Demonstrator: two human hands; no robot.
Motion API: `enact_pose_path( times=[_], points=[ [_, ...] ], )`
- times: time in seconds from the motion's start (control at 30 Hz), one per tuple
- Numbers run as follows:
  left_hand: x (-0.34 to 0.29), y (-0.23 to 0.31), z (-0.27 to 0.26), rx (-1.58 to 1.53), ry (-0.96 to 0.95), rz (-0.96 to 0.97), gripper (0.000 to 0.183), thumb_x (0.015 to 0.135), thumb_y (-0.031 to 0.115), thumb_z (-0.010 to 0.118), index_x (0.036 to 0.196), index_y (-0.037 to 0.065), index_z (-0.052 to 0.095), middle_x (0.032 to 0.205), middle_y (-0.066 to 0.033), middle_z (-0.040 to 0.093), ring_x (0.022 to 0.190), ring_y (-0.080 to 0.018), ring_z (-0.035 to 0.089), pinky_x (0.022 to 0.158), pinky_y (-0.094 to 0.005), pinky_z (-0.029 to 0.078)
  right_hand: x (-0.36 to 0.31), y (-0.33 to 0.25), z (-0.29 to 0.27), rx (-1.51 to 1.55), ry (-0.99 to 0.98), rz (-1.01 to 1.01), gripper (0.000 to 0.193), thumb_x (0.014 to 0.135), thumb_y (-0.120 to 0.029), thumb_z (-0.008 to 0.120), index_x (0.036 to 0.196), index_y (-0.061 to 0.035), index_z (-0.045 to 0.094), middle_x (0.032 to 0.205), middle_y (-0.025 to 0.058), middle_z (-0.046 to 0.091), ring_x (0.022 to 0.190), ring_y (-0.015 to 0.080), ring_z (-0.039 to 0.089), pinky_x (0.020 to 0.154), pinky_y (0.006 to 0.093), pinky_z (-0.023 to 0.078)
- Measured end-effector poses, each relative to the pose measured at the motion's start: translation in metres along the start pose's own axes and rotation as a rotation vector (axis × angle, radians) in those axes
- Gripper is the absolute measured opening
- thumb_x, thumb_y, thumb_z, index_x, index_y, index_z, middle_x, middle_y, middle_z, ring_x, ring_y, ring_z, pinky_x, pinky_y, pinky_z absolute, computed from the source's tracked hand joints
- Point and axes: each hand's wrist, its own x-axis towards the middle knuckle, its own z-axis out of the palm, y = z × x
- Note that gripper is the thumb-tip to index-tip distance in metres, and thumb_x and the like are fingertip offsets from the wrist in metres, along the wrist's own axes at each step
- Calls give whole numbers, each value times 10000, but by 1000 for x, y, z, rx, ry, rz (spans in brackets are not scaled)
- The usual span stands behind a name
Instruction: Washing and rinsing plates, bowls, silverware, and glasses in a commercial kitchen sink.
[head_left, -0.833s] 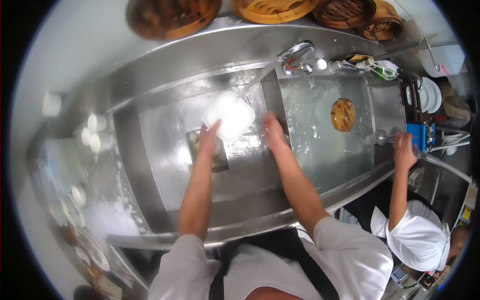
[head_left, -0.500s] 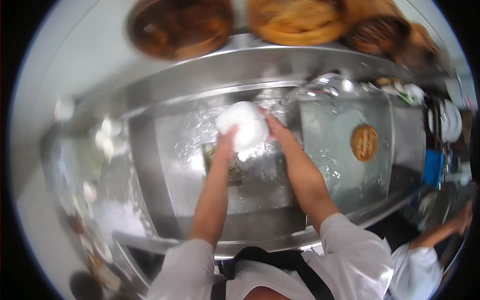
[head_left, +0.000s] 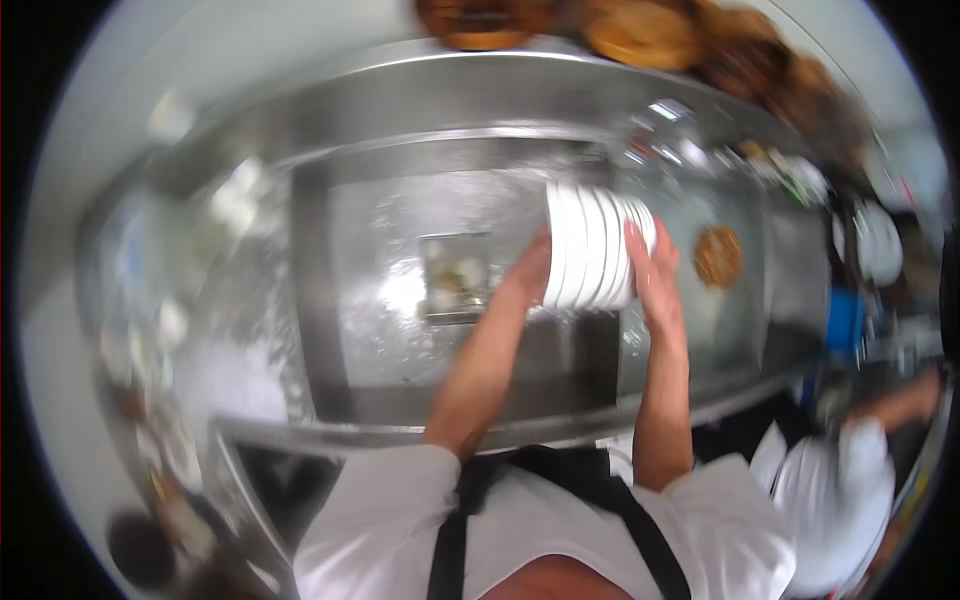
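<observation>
A stack of several white bowls or dishes [head_left: 588, 248], turned on its side, is held between my two hands over the divider of a steel sink. My left hand [head_left: 532, 268] presses against the left end of the stack, fingers partly hidden behind it. My right hand [head_left: 655, 262] is closed round the right end, with fingers along the rims. Below and left of the stack lies the wet left basin [head_left: 385, 355], with a square drain tray [head_left: 457, 280] holding pale scraps. The right basin [head_left: 690, 335] holds water, and a round brown woven piece [head_left: 718, 257] sits in it.
Brown round baskets or wooden bowls [head_left: 640, 32] line the ledge behind the sink. White dishes [head_left: 240, 200] stand blurred on the wet left counter. At right are stacked white plates [head_left: 878, 243], a blue container [head_left: 845, 322] and another person's white sleeve [head_left: 835, 490].
The white stack has moved right from above the left basin to the divider and tipped sideways, showing its layered rims. Both my hands have travelled with it, and the drain tray is now uncovered.
</observation>
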Motion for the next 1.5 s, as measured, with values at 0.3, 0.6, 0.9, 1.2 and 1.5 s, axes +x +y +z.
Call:
enact_pose_path(
  times=[0.3,0.6,0.9,1.2,1.5],
  points=[
    [135,-152,74,1075,50,103,646,733,83,802,1303,-28,518,1153,-157,664,1013,-245,665,882,-370,546,33,180,-148,1225,-209,310,603,1011,-479,349,1416,-45,452,1387,155,540,1243,293,558,1049,468,465],
    [194,-201,-24,1740,224,-146,602,528,305,872,1041,26,727,1070,-192,703,997,-334,673,858,-423,536,48,299,-76,1572,-482,531,647,962,-549,404,1424,-100,452,1418,130,513,1284,343,505,1069,526,420],
    [222,-242,-175,2099,473,58,533,824,172,619,1346,84,554,1150,-206,663,1105,-367,619,963,-427,482,74,316,-11,1139,-427,382,532,970,-406,491,1381,-67,474,1323,130,548,1178,300,540,1007,488,442],
    [249,-254,-113,1570,830,503,557,781,108,652,1330,87,558,1255,-187,618,1117,-340,615,950,-464,491,129,375,-89,478,-317,50,421,963,-304,545,1299,-50,520,1192,109,576,1032,260,561,902,419,469],
    [-58,-92,39,1055,516,748,604,883,150,684,1435,110,443,1467,-163,434,1135,-270,618,941,-385,519,230,304,-56,-79,68,-413,312,956,-202,598,1218,-34,566,1062,88,604,885,219,583,796,350,496]
  ],
)
